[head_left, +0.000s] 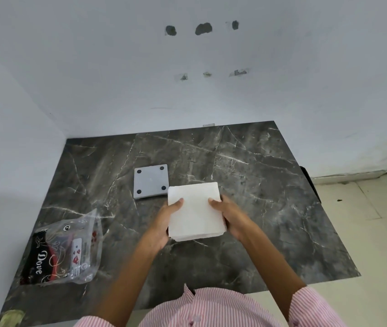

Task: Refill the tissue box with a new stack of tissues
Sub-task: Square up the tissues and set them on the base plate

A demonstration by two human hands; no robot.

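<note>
White stack: the tissue stack (196, 210) is held above the dark marble desk (258, 185), level, so the sheets stay squared.
Left hand (166, 218): grip clamped on the stack's left edge, thumb on top.
Right hand (229, 214): grip clamped on the right edge, mirroring the left, likely to keep the loose sheets from fanning.
Grey tissue box (151, 181): just beyond the stack, apparently upside down, four dark feet showing; probably turned over for loading through the base.
Plastic wrapper (62, 252): emptied, well apart, front-left.
</note>
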